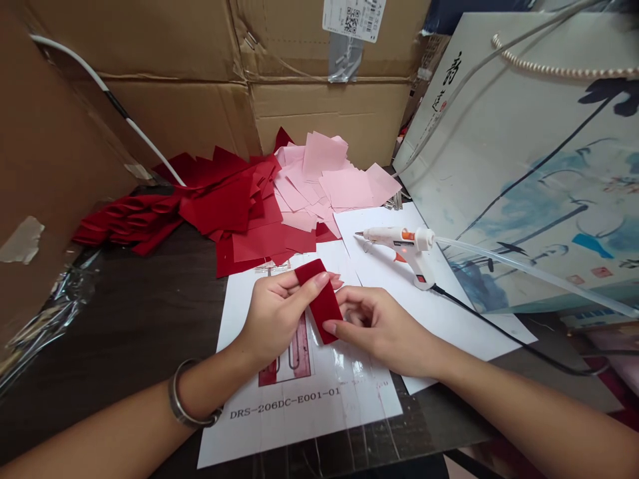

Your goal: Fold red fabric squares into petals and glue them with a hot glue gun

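A dark red strip of fabric (322,303), seemingly folded, is held tilted between both hands above a printed sheet (299,426). My left hand (279,309) pinches its upper end, thumb on top and fingers behind. At the lower end, my right hand (377,326) grips the strip's edge with the thumb in front and the other fingers curled behind. Under the hands, the sheet carries a partly hidden picture and the print "DRS-206DC-E001-01". A white glue gun (404,249) lies on white paper (367,233) to the right of the hands, its nozzle pointing left.
Behind the hands lie heaps of red pieces (224,199) and pink pieces (344,179). Folded red pieces (130,223) sit at left. Cardboard boxes (329,120) wall off the back; a painted paper bag (539,199) stands right. The gun's black cord (479,319) runs right.
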